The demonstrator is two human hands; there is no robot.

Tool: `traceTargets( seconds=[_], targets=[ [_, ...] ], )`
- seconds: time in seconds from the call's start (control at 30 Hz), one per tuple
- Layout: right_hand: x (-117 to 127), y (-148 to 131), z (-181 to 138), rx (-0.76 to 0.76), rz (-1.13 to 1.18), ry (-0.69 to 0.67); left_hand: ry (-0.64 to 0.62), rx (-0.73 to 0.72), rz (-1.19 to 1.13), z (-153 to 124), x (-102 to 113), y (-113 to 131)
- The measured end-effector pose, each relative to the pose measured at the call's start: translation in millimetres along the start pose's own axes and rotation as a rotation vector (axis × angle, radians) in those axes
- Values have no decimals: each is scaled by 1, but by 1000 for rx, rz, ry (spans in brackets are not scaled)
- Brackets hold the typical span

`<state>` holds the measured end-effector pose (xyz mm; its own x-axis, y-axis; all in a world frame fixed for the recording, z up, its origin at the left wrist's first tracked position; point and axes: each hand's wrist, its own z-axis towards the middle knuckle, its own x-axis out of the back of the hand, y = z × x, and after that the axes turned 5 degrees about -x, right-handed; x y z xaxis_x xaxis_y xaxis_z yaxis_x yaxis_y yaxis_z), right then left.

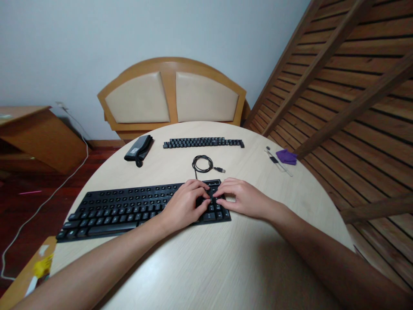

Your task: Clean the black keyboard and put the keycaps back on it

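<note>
A black computer keyboard (pixel 119 217) lies at a slant across the near left of the table. Keycaps are gone from its upper rows, leaving bare switches, while the lower rows keep theirs. Over the number pad, my left hand (pixel 185 202) has thumb and index finger pinched at a keycap. From the right, my right hand (pixel 240 196) closes its thumb and fingertips at the same spot; the fingers partly hide that keycap. Behind the keyboard lies its coiled cable (pixel 202 164) with a USB plug (pixel 219 170). Loose keycaps (pixel 200 142) stand in rows farther back.
The round pale table (pixel 274 249) holds a dark folded pouch (pixel 139 148) at back left. At right are a purple cloth (pixel 286 156), a small brush (pixel 271 156) and a thin wire tool (pixel 284 168). A wooden slatted panel (pixel 338 94) leans alongside.
</note>
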<state>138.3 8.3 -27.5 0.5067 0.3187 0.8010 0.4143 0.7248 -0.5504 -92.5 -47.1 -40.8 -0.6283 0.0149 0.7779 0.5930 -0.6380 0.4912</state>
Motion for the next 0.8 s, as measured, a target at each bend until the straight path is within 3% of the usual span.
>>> traceTargets(
  seconds=[0.8],
  targets=[
    [-2,-7,0,-144,-1,-18,-15,26,71,-3,-3,-2]
  ],
)
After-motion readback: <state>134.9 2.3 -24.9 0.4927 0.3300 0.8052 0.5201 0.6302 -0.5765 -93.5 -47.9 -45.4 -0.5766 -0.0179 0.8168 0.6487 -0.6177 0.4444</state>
